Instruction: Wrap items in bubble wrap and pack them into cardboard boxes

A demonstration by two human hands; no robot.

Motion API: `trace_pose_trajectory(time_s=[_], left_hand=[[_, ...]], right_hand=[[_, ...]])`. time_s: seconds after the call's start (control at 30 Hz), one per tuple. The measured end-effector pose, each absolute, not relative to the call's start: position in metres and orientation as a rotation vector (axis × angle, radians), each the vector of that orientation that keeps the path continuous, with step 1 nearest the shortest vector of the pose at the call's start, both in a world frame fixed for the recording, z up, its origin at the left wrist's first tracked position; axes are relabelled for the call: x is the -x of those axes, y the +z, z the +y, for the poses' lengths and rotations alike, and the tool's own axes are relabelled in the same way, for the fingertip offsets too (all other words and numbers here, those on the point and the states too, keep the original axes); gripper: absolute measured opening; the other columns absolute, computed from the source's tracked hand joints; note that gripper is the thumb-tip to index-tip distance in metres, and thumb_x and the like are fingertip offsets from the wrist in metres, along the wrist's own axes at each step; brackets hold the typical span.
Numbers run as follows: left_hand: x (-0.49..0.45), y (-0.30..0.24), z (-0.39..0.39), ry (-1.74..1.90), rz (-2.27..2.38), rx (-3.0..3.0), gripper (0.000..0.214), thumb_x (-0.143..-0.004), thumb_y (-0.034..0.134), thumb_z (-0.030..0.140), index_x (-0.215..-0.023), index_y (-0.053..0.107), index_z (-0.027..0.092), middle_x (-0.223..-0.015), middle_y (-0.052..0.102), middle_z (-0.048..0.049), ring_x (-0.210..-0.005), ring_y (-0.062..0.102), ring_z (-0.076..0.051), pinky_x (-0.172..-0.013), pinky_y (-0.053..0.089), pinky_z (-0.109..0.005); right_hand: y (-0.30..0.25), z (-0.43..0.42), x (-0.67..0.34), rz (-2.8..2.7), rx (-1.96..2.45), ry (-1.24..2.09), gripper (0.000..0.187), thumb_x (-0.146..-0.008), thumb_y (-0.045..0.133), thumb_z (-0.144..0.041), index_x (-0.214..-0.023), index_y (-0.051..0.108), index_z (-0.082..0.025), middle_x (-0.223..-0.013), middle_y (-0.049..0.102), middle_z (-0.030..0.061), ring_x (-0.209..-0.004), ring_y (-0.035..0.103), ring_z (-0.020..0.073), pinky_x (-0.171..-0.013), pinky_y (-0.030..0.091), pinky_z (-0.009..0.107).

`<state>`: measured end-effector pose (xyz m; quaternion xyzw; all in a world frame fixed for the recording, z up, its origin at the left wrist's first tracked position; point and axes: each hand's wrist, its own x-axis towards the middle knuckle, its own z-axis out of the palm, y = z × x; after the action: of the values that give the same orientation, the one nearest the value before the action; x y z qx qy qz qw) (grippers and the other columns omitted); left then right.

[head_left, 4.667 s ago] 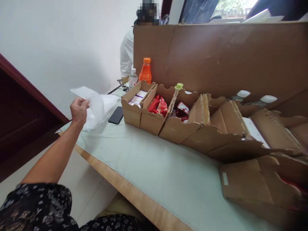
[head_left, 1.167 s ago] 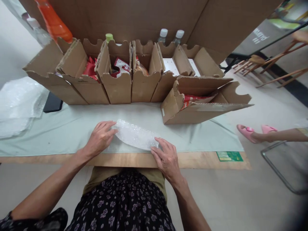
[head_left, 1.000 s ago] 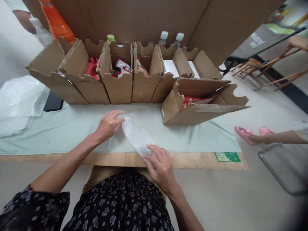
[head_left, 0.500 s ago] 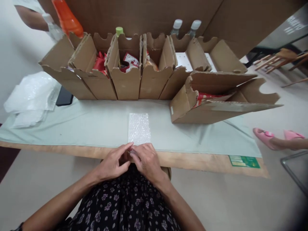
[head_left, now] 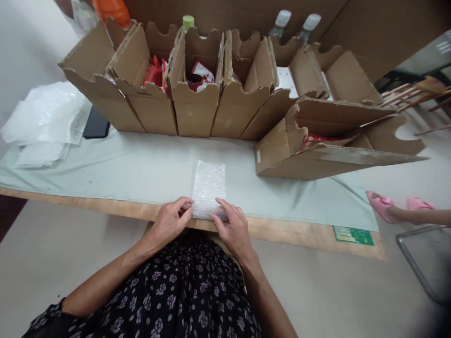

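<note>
A small clear bubble-wrap sheet (head_left: 210,183) lies on the pale green cloth, its near end at the table's front edge. My left hand (head_left: 172,219) pinches its near left corner between thumb and fingers. At the near right corner, my right hand (head_left: 233,227) has its thumb and forefinger closed on the wrap. The near end looks slightly raised or folded between the hands; whether anything lies inside cannot be made out.
Several open cardboard bins (head_left: 195,112) stand in a row at the back. Another cardboard bin (head_left: 282,157) lies angled at the right. A stack of bubble wrap (head_left: 45,115) and a black phone (head_left: 96,123) rest at the left. A green card (head_left: 353,235) sits on the front edge.
Both hands have moved apart and up onto the bubble wrap's near corners, from being close together at the table edge. The view has shifted a little.
</note>
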<state>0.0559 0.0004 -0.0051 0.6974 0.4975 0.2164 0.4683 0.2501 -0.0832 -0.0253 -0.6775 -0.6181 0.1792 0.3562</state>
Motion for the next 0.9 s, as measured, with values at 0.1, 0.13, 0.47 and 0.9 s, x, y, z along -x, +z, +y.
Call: trace_pose_trajectory(time_s=[0.1,0.13,0.47,0.9], left_hand=[[-0.058,-0.006,0.001,0.477,1.233,-1.759,0.035,-0.088,0.06,0.035,-0.117,0.07,0.019,-0.072,0.071,0.0014,-0.06,0.062,-0.016,-0.063,0.049,-0.027],[-0.058,-0.007,0.001,0.453,1.237,-1.788,0.036,-0.088,0.06,0.035,-0.119,0.069,0.019,-0.073,0.071,0.0014,-0.062,0.063,-0.016,-0.065,0.049,-0.028],[-0.064,-0.006,0.004,0.3,1.282,-1.978,0.037,-0.091,0.06,0.02,-0.127,0.066,0.019,-0.076,0.073,0.0024,-0.064,0.066,-0.016,-0.069,0.05,-0.029],[-0.049,-0.014,-0.01,0.806,0.881,-2.358,0.023,-0.098,0.057,0.011,-0.118,0.068,0.015,-0.105,0.075,-0.0098,-0.1,0.067,-0.023,-0.089,0.058,-0.041]], right_hand=[[-0.03,-0.082,-0.248,-1.651,1.747,0.382,0.038,-0.099,0.059,-0.028,-0.137,0.064,-0.023,-0.11,0.078,0.0094,-0.091,0.07,0.0255,-0.085,0.055,0.043],[-0.03,-0.082,-0.248,-1.67,1.742,0.34,0.038,-0.1,0.059,-0.028,-0.138,0.063,-0.022,-0.111,0.078,0.0099,-0.091,0.07,0.0255,-0.084,0.055,0.042],[-0.011,-0.106,-0.259,-1.924,1.619,0.078,0.029,-0.096,0.063,-0.015,-0.123,0.067,-0.023,-0.127,0.073,0.0101,-0.121,0.064,0.0291,-0.095,0.05,0.046],[-0.016,-0.08,-0.262,-1.939,1.585,0.225,0.022,-0.105,0.052,-0.017,-0.107,0.072,-0.021,-0.094,0.079,0.0042,-0.089,0.069,0.0214,-0.081,0.05,0.038]])
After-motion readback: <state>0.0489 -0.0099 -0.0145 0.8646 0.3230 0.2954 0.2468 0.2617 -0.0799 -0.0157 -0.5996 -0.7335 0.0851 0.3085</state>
